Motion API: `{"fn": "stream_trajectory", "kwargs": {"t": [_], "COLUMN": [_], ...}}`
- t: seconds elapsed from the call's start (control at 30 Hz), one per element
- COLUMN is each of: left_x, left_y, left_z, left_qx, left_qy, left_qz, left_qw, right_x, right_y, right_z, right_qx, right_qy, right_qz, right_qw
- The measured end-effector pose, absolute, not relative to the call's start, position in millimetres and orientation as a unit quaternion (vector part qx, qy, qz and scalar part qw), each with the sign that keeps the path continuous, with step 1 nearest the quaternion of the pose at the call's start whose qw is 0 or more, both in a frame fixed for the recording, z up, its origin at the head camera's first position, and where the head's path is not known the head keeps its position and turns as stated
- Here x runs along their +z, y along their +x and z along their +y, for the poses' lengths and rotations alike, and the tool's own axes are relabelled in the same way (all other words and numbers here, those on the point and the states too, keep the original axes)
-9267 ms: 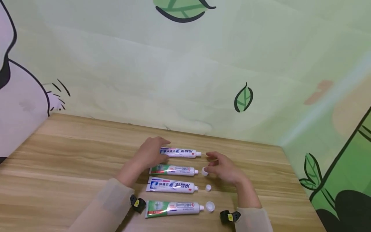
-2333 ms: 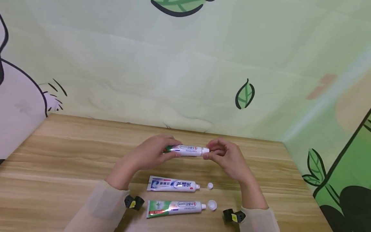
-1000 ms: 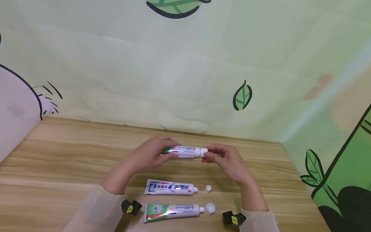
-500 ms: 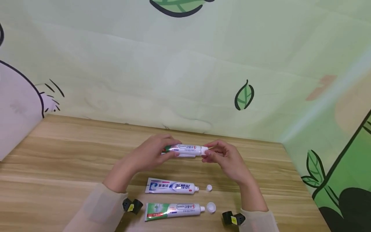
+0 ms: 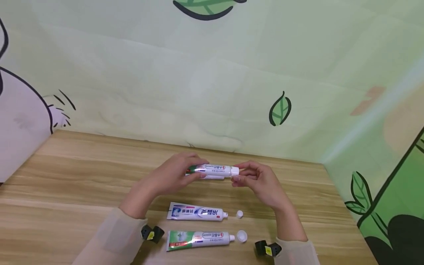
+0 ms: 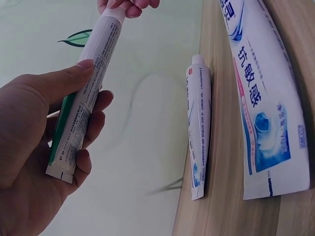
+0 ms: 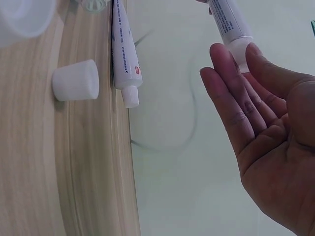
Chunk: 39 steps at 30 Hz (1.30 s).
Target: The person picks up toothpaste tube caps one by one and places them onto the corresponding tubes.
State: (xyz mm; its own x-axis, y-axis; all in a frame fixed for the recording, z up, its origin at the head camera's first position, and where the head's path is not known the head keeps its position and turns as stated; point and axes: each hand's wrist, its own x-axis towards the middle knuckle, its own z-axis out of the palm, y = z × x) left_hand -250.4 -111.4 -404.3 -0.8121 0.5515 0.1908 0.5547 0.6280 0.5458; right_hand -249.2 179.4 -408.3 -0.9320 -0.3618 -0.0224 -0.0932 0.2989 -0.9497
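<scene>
The held tube [image 5: 215, 170] is off the surface [image 5: 99, 165], over its strip by the far edge, lying nearly level with its neck end toward the right edge. The left hand [image 5: 175, 176] grasps its body between thumb and fingers, covering much of the green tail half in the head view; the left wrist view shows the flat tail end sticking out by the palm. The right hand [image 5: 260, 182] pinches the cap [image 5: 235, 171] at the neck, fingertips partly hiding it. How tightly it sits cannot be told.

The tube looks plump and glossy, white toward the neck, green toward the tail, with small print on its white back, too fine to read.

Beneath it, near the far edge, lies the rear tube [image 6: 199, 128], mostly hidden from the head camera. Closer to the near edge, which is cut off, lie the middle tube [image 5: 195, 212] and front tube [image 5: 200, 239], uncapped, with the small cap [image 5: 239, 214] and wide cap [image 5: 242, 236] just beside their necks.
</scene>
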Motion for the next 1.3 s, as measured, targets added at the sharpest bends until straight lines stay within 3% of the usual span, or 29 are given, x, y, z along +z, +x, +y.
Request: {"fn": "stream_trajectory", "kwargs": {"t": [0.53, 1.3], "left_x": [-402.9, -407.4], "left_y": [-250.9, -252.8], "left_z": [-110.2, -110.8], "left_qx": [-0.303, -0.297], "left_qy": [-0.31, -0.327], "left_qz": [-0.901, -0.897], "left_qw": [0.008, 0.021], "right_x": [-407.2, -409.1], "right_y": [-250.5, -250.8], "right_z": [181.2, 178.8], "right_qx": [-0.538, -0.582], "right_qy": [-0.139, -0.143], "right_qz": [0.826, 0.794], "right_qw": [0.091, 0.099]}}
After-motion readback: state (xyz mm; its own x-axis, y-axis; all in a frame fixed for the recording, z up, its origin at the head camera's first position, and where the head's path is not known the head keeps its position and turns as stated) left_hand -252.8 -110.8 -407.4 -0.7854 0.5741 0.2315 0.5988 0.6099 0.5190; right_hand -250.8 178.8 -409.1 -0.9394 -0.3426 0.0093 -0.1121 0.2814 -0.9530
